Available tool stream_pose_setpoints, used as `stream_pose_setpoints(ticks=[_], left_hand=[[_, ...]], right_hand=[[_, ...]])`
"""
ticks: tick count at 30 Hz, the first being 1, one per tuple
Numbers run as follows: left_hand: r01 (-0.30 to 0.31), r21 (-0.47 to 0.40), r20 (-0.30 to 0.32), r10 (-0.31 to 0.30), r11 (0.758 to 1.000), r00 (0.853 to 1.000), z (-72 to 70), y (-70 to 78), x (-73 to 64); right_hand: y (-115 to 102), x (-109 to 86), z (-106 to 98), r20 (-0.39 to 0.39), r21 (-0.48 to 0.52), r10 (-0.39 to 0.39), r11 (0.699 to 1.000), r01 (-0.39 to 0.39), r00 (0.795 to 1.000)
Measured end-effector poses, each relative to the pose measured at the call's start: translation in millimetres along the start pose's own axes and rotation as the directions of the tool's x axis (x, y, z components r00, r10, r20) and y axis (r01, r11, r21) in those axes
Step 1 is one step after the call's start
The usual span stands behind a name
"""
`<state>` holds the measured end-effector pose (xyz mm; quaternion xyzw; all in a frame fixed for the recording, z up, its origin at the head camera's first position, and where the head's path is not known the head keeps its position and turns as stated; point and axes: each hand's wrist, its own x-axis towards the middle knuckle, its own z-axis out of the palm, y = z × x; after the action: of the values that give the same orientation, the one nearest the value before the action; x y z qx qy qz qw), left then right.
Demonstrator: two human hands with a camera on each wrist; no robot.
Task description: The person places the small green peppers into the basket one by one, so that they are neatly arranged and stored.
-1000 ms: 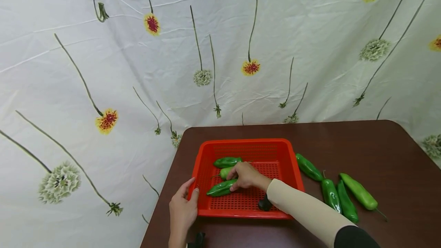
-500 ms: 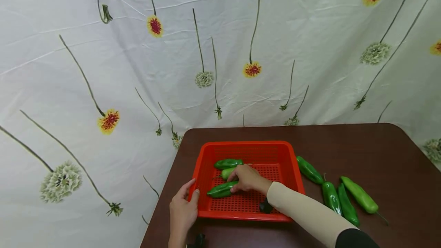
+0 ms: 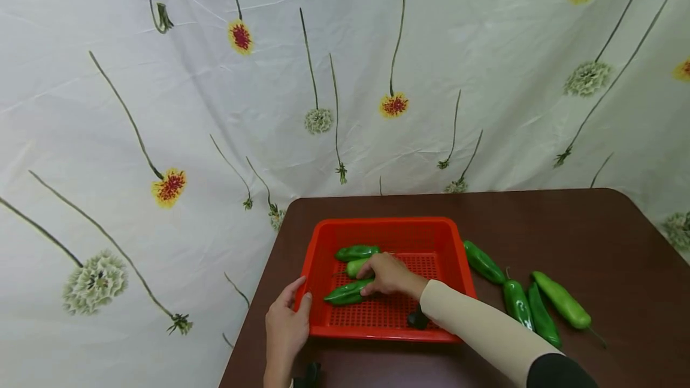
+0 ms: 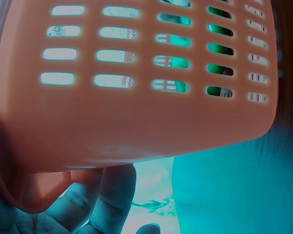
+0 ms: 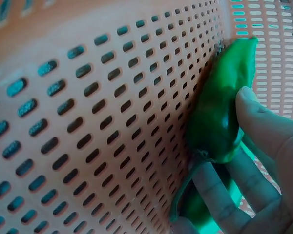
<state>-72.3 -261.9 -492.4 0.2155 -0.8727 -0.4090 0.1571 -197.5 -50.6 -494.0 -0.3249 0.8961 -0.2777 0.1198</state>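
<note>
Right hand (image 3: 392, 277), angled down inside the red basket (image 3: 377, 335), curls round a green pepper (image 3: 344, 294); left hand (image 3: 288, 322) grips the rim (image 3: 309, 256)

Background is filled by a wrinkled white cloth (image 3: 485, 35), printed with red-and-yellow blooms (image 3: 169, 188), pale round flower heads (image 3: 96, 282) and thin dark stems (image 3: 402, 15). Dark brown table (image 3: 555, 229) is set in front; its far corners are rounded.

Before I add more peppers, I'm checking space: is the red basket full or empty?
Neither: three green peppers are visible in the red basket, with bare perforated floor beside them.
</note>
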Motion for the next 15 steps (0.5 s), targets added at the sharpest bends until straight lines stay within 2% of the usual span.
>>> stream_pose_setpoints(ticks=[6,15], left_hand=[[-0.03,-0.017,-0.007,0.03,0.999,1.0,-0.7,5.2,2.9],[-0.006,-0.005,0.003,0.006,1.0,1.0,-0.6,2.9,-0.9]], right_hand=[[2.2,1.4,-8.4,-0.02,0.037,-0.017,0.999,0.017,1.0],[6.9,0.7,-23.2,0.006,0.211,-0.008,0.977,0.006,1.0]])
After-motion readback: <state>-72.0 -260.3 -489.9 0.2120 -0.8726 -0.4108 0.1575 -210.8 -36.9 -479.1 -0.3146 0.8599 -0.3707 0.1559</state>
